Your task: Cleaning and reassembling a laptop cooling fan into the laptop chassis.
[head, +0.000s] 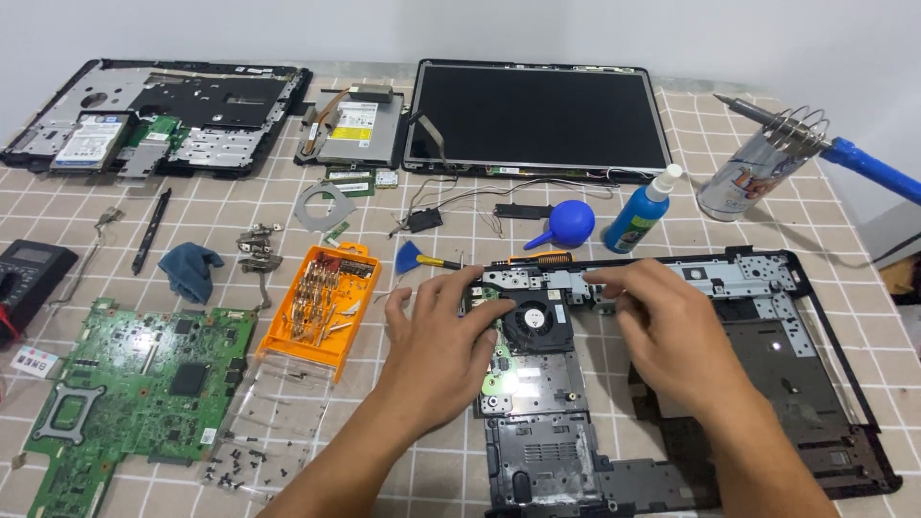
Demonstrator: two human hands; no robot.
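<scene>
Nearest: loose screws [235,467] scattered on clear lid [264,422], green motherboard [134,384] already out and lying flat at left. Centre: black laptop base [767,355], mostly stripped, cooling fan [537,321] still seated at its upper left. Left hand [436,350] resting at fan's left edge, fingers curled and pressing down on small green board [494,369] beside it, not clearly pinching anything. Right hand [672,331] lying across base just right of fan, fingertips pressed flat on metal strip [547,278] along top edge; nothing visibly held. Judging progress: teardown well along, fan and frame pieces left in base. Further back: orange bit case [321,302], blue cloth [190,269], hinges [259,247], black multimeter [29,269], blue air bulb [566,225], blue spray bottle [641,213]. Farthest: keyboard-side shell [153,115] with hard drive [88,142], optical drive [357,129], detached screen [537,117], soldering iron [844,149] in stand. Hidden: fan screws and connector under palms, fingertip contact unclear; base lower edge and multimeter cut off by frame.
</scene>
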